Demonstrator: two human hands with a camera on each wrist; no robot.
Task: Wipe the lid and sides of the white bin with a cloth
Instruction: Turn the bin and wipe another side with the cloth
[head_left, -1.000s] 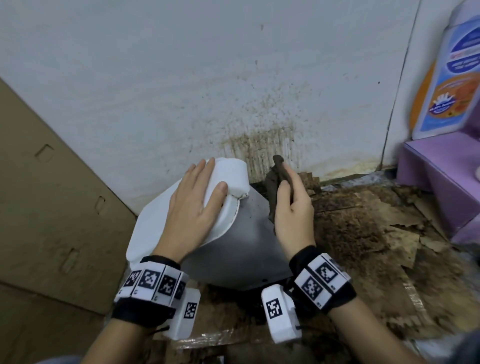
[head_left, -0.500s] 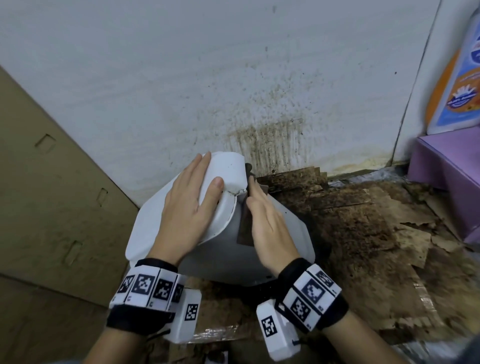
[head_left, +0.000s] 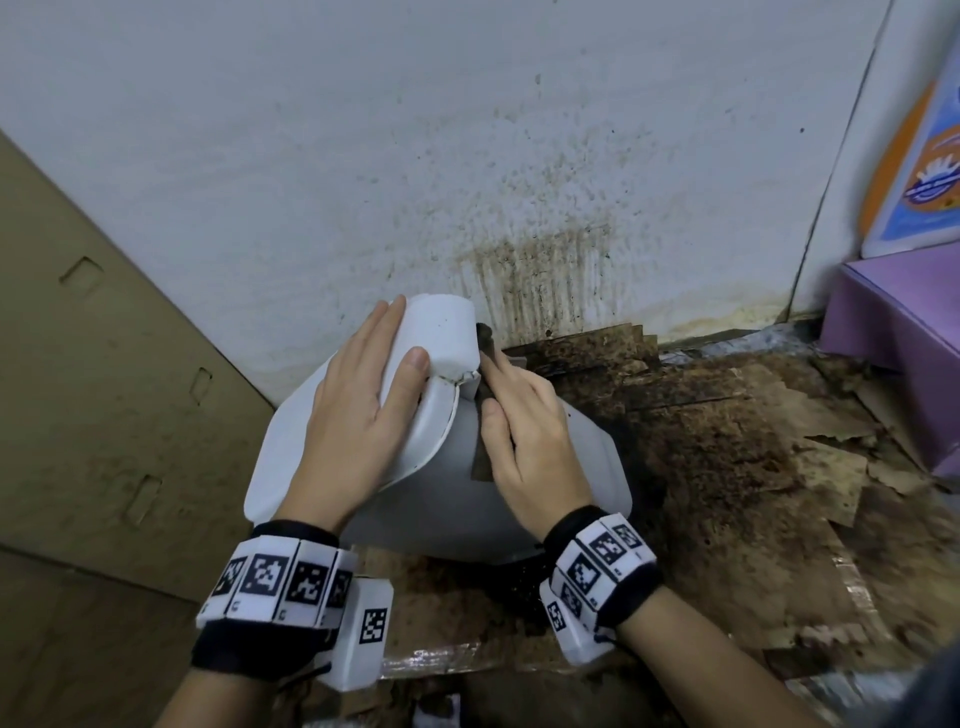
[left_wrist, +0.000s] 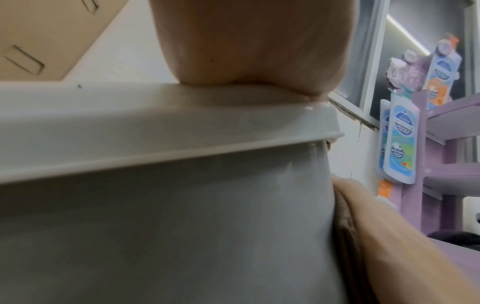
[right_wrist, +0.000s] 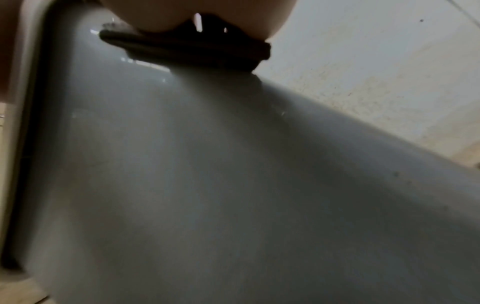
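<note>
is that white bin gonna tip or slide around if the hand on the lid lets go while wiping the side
Probably. The white bin already leans over, steadied by the left hand flat on its lid, so it looks light and apt to tip. Its side looks smooth and glossy, so the cloth under the right hand likely glides, and sideways pressure could shove the bin.

The smooth white plastic bin (head_left: 561, 483) stands tilted on the floor near the wall with its white lid (head_left: 447, 332) shut, while a dark brown folded cloth (head_left: 483, 462) lies flat against its right side.
</note>
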